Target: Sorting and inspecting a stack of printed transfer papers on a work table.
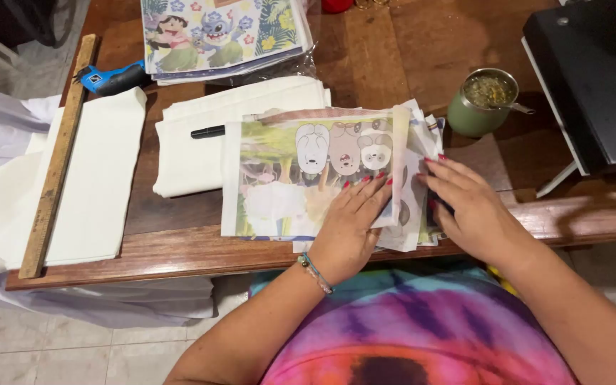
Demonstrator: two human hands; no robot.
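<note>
Nearest the camera is a bright tie-dye shirt (422, 335), and just past it two bare hands rest on a stack of printed picture sheets (308, 178) at the near edge of the wooden table (180, 249). On the top sheet are three cartoon bears and some green trees. Spread open and flat, the left hand (351, 221) presses down on the top sheet near its right side. Beside it, the right hand (465, 207) lies on the right edge of the stack with its fingers bent a little around the sheet ends; it is not closed tight. It looks like the sheets are being squared up or sorted, one hand holding and one hand feeling the edges. Lifting one sheet would need a soft pinch at a corner so the others stay put. The stack hangs a tiny bit over the near edge, so it could slip off. To the left lie folded cream cloths (208, 135) with a black marker (208, 132) on them, then a long wooden ruler (58, 157) near the left edge. More cartoon prints (222, 32) sit at the far edge. A green cup (479, 103) stands close on the right, beside a black machine (593, 78), so there is little room there.
</note>
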